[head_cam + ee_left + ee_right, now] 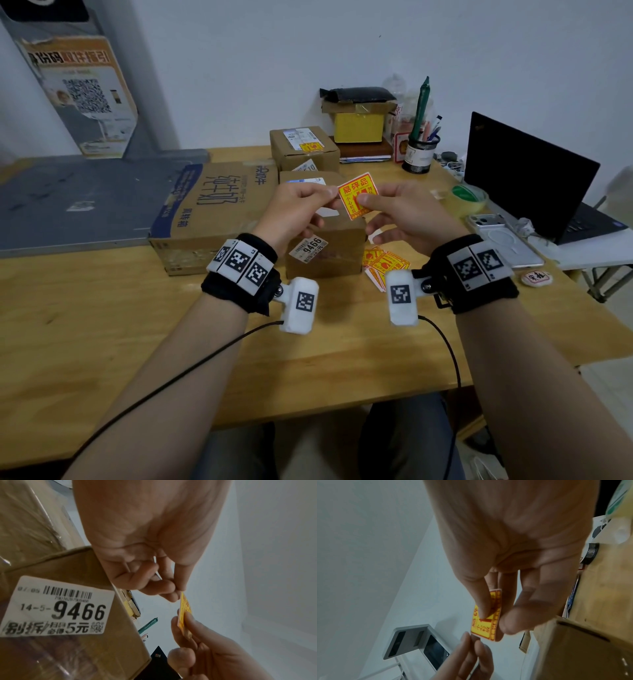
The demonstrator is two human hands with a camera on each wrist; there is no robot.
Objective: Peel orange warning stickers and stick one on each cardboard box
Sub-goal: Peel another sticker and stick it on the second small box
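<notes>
In the centre of the head view, both hands held one orange warning sticker [358,195] in the air above a small cardboard box [325,248]. The right hand [407,219] clamped the sticker's lower right part between thumb and forefinger; this fixed the sheet so that the other hand could work on an edge. The left hand [294,212] pinched the sticker's left corner between fingertips. The left wrist view showed that pinch at the very edge of the sheet [184,609], a position suited, in all likelihood, to separating the face from its backing. Whether separation had begun could not be told.

The sticker faced the person, printed side up, and touched no box. Holding it directly over the small box kept the travel to the probable target short.

A loose stack of further stickers [383,265] lay on the wooden table [308,359], lower right of the small box, within reach of the right hand. A box at the upper centre [303,147] carried an orange sticker on its top, so it appeared done. The large printed carton [212,212], centre left, showed none on its visible faces. A second small box [308,178] stood behind the hands; its top was largely hidden.

A laptop [527,178] stood at the right edge.
</notes>
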